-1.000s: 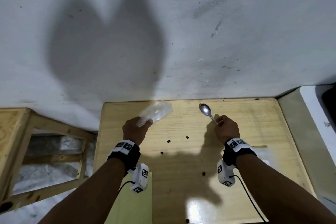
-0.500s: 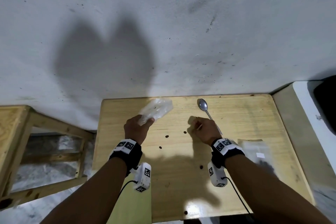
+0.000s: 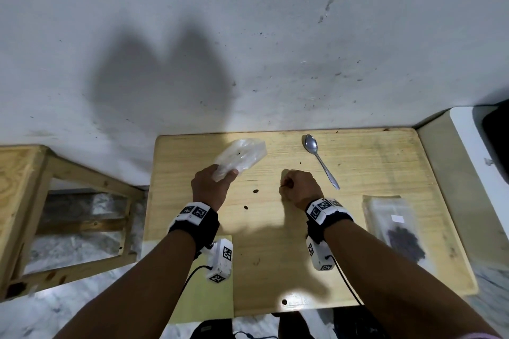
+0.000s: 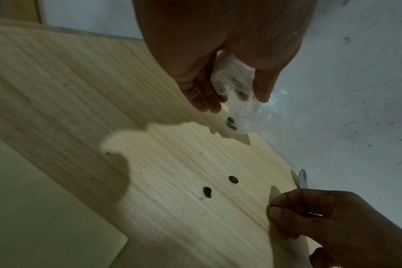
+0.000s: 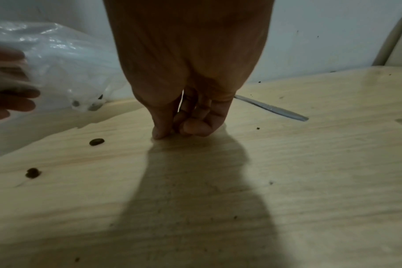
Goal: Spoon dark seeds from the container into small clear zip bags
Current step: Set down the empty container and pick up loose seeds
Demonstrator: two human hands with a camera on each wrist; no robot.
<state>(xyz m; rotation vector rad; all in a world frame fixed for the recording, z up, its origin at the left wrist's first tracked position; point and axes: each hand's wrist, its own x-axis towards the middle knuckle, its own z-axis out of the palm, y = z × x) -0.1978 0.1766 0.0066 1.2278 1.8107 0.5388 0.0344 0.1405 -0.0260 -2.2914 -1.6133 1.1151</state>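
My left hand (image 3: pixel 224 175) grips a crumpled clear zip bag (image 3: pixel 242 157) above the table's far left part; a few dark seeds (image 4: pixel 230 123) lie in its bottom. My right hand (image 3: pixel 287 184) is down on the wooden table (image 3: pixel 371 162), thumb and fingertips (image 5: pixel 158 133) pinched on a dark seed at the surface. The metal spoon (image 3: pixel 321 162) lies free on the table to the right of that hand, bowl toward the wall. Two loose seeds (image 3: pixel 255 191) (image 3: pixel 246 207) lie between my hands. A flat clear pouch (image 3: pixel 385 209) holding a heap of dark seeds (image 3: pixel 406 242) lies at the right.
The table stands against a grey wall (image 3: pixel 248 36). A wooden stool frame (image 3: pixel 24 173) is to the left, a white appliance edge (image 3: pixel 465 140) to the right. A pale yellow-green sheet (image 3: pixel 203 297) overlaps the near left edge. Another seed (image 3: pixel 284 302) lies near the front edge.
My right hand has let go of the spoon, which now lies on the table, and has moved left and down to a loose seed. The left hand still holds the bag.
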